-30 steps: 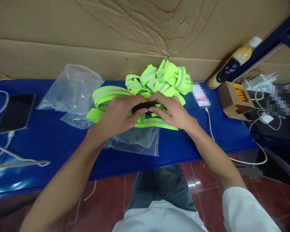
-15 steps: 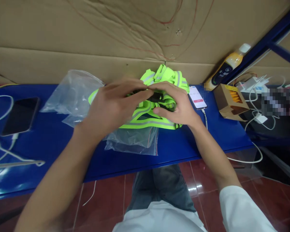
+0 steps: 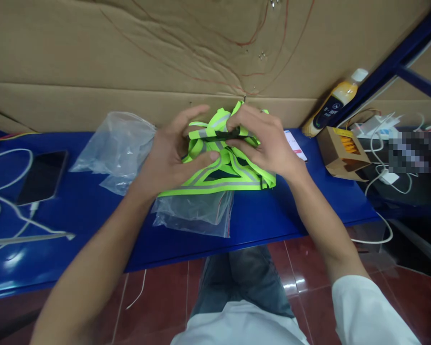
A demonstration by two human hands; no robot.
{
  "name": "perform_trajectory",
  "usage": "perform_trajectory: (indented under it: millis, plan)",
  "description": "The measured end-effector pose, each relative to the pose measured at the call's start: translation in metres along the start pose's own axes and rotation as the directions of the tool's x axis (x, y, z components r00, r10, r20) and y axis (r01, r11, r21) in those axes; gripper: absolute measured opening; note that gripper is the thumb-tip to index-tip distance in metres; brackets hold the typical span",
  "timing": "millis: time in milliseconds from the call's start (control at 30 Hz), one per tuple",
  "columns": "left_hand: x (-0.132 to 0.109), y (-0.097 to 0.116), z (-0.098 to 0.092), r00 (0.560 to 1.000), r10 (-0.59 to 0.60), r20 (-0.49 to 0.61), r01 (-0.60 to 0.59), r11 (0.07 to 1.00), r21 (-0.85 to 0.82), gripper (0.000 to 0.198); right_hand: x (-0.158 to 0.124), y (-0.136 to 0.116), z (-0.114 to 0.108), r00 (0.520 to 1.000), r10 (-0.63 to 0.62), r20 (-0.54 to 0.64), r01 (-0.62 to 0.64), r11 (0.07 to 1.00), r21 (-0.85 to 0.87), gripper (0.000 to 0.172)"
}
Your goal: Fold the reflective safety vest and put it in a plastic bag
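A neon yellow-green reflective vest (image 3: 219, 184) made of straps with grey stripes lies bunched on the blue table. Around its left side is my left hand (image 3: 170, 155), thumb stretched over the straps and fingers spread apart. My right hand (image 3: 266, 136) has its thumb and fingers closed on the upper right part of the vest, near a dark strap piece; its fingertips are partly hidden in the folds. Under the vest's front edge sticks out a clear zip bag (image 3: 197, 215). Another clear plastic bag (image 3: 113, 143) lies left of my left hand.
A dark phone (image 3: 42, 177) with white cables lies at left. Behind my right hand a lit phone (image 3: 297, 145) is partly covered. To the right stand a juice bottle (image 3: 335, 103) and an open cardboard box (image 3: 345, 153). A cardboard wall (image 3: 147, 57) rises behind the table (image 3: 266, 225).
My left hand has moved off the top of the vest to its left side, its fingers spreading. My right hand has curled onto the straps, and the bunched vest has shifted slightly.
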State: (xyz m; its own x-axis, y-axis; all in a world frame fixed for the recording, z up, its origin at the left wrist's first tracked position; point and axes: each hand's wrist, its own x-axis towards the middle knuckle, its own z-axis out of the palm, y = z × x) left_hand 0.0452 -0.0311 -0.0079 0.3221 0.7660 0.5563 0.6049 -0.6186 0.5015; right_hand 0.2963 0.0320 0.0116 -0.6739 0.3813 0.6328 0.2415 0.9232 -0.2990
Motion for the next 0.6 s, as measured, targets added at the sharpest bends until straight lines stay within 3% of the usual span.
perform_trajectory:
  millis: [67, 133, 233, 300, 367, 500, 600]
  plan:
    - [0.005, 0.000, -0.002, 0.997, -0.041, -0.067, 0.035, 0.995, -0.092, 0.048, 0.003, -0.003, -0.001, 1.000, -0.010, -0.005, 0.009, 0.999, -0.048, 0.017]
    - [0.010, -0.001, -0.004, 0.988, 0.006, -0.152, -0.022, 0.994, -0.105, 0.027, 0.008, -0.006, -0.002, 0.999, -0.003, -0.042, 0.001, 0.999, -0.036, 0.022]
    - [0.012, -0.004, -0.006, 0.959, 0.141, -0.246, -0.169, 0.981, -0.097, 0.026, 0.012, -0.005, -0.001, 0.990, 0.090, -0.110, -0.074, 0.987, 0.142, 0.045]
    - [0.010, -0.006, -0.005, 0.932, 0.222, -0.285, -0.251, 0.966, -0.068, 0.031, 0.010, -0.001, 0.004, 0.979, 0.178, -0.096, -0.143, 0.946, 0.292, 0.059]
    - [0.006, -0.009, -0.002, 0.915, 0.277, -0.293, -0.294, 0.956, -0.014, 0.032, 0.006, 0.004, 0.012, 0.966, 0.259, -0.018, -0.224, 0.866, 0.446, 0.063]
    - [-0.002, -0.016, 0.009, 0.907, 0.301, -0.294, -0.308, 0.951, 0.026, 0.032, -0.007, 0.012, 0.030, 0.883, 0.371, 0.289, -0.460, 0.552, 0.696, 0.065]
    - [-0.006, -0.022, 0.015, 0.883, 0.332, -0.331, -0.325, 0.943, 0.078, 0.035, -0.010, 0.013, 0.032, 0.853, 0.405, 0.331, -0.501, 0.455, 0.736, 0.070]
